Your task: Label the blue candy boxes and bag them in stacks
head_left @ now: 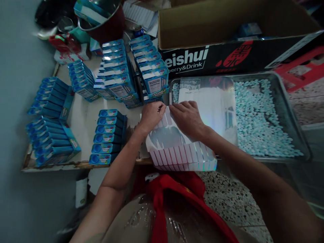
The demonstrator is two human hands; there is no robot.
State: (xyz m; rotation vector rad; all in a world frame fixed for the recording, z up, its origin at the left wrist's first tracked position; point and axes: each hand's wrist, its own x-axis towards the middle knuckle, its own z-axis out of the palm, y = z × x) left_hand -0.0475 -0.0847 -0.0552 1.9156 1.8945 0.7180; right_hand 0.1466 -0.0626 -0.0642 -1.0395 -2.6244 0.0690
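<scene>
My left hand (151,114) and my right hand (186,116) meet at the far edge of a white glossy sheet of peel-off strips (177,148) that lies in front of me. The left hand's fingers are curled and pinch the sheet's upper edge. Resting on the sheet beside it, the right hand has its fingers pressed together at the same edge. Just beyond lies a metal tray (291,111) holding several pale blue candies (255,118) and a shiny plastic sheet (210,101).
Stacks of blue candy boxes (108,135) cover the low table (81,118) at left and behind. A large cardboard box (227,40) stands at the back. A red stool (303,67) is at the right. Red cloth (174,192) lies on my lap.
</scene>
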